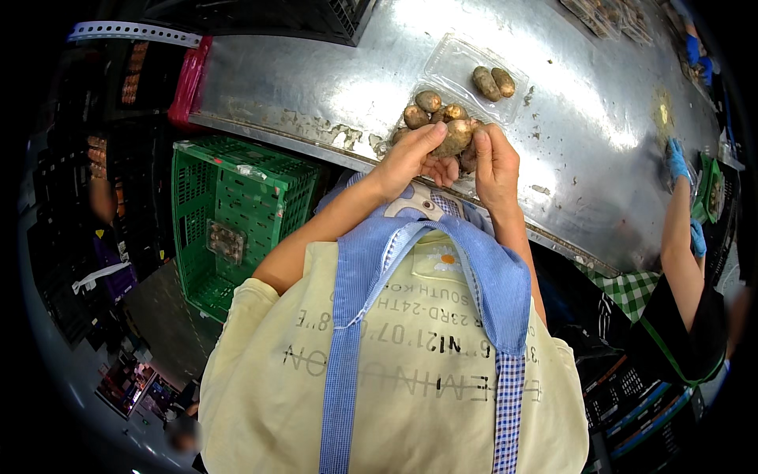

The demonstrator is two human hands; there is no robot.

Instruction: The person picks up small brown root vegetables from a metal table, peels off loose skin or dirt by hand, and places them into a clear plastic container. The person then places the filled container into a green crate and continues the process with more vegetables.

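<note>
My left hand (423,155) is closed around a brown, soil-dusted root vegetable (455,137), perhaps a taro or potato. The fingers of my right hand (494,157) pinch its right end. Both hands are at the near edge of the metal table, over the filled half of an open clear plastic clamshell box (468,56). Several similar tubers (427,101) lie in that half, partly hidden by my hands. Two more tubers (487,83) rest side by side in the box's other half, farther from me.
A green plastic crate (237,172) holding a filled clear pack (226,241) stands left below the metal table (284,77). A black crate (260,21) is at the upper left, more clear packs (604,15) at the upper right. A co-worker's blue-gloved hand (677,160) is at the right.
</note>
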